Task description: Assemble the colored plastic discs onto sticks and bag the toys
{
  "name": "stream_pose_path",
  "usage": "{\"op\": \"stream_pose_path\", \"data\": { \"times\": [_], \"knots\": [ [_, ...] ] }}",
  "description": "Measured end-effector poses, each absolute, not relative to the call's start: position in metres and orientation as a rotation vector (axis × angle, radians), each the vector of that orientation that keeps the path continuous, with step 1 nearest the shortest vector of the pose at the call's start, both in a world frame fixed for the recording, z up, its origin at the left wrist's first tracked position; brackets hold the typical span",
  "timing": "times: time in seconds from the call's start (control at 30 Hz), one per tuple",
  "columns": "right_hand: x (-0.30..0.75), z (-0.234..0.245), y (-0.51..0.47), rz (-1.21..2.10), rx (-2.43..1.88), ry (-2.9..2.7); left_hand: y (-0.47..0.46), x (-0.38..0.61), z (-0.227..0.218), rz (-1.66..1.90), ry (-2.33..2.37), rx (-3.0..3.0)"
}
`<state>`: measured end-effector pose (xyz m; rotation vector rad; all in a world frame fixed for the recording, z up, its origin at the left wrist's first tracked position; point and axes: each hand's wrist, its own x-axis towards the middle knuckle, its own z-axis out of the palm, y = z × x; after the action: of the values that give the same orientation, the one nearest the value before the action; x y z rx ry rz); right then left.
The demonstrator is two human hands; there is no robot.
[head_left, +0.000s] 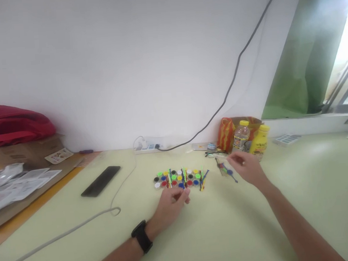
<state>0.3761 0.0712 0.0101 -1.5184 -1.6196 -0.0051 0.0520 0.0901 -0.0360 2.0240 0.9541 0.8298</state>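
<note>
A set of small round paint pots (177,178) in many colours lies in two rows on the pale green table (216,231), with several thin coloured sticks laid across it. My left hand (171,204), with a black watch on its wrist, rests just in front of the pots, fingers curled together in a pinch; what they hold is hidden. My right hand (246,167) hovers to the right of the pots, fingers pinched over a small bundle of coloured sticks (226,170), one with a blue round end.
A black phone (100,181) and a grey cable (64,233) lie to the left. Two yellow-capped bottles (250,138), an orange bag and glasses stand by the wall, next to a white power strip (147,146). Cardboard, papers and a red bag (12,122) sit far left.
</note>
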Motion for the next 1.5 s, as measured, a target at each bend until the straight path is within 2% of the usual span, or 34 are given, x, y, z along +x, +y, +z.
{"op": "stream_pose_path", "data": {
  "times": [0.1, 0.17, 0.33, 0.57, 0.83, 1.07, 1.27, 1.5],
  "knots": [
    [0.383, -0.002, 0.077, -0.387, -1.715, -1.624, 0.084, 0.051, -0.031, 0.803, 0.904, 2.304],
    [0.379, -0.01, 0.08, -0.478, -1.904, -1.764, 0.082, 0.049, -0.028, 0.811, 0.832, 2.449],
    [0.354, -0.025, 0.083, -0.328, -2.164, -2.052, 0.084, 0.045, -0.023, 0.808, 0.834, 2.643],
    [0.319, -0.034, 0.08, -0.187, -1.716, -2.14, 0.083, 0.043, -0.028, 0.598, 0.861, 2.758],
    [0.308, -0.045, 0.087, -0.214, -1.807, -2.221, 0.079, 0.043, -0.025, 0.374, 0.813, 2.759],
    [0.308, -0.043, 0.088, -0.21, -1.741, -2.257, 0.074, 0.048, -0.025, 0.612, 0.699, 2.715],
    [0.312, -0.039, 0.085, -0.176, -1.662, -2.187, 0.072, 0.049, -0.025, 0.666, 0.77, 2.675],
    [0.295, -0.032, 0.074, 0.242, -1.497, -2.012, 0.072, 0.046, -0.021, 0.559, 0.795, 2.645]
  ]
}}
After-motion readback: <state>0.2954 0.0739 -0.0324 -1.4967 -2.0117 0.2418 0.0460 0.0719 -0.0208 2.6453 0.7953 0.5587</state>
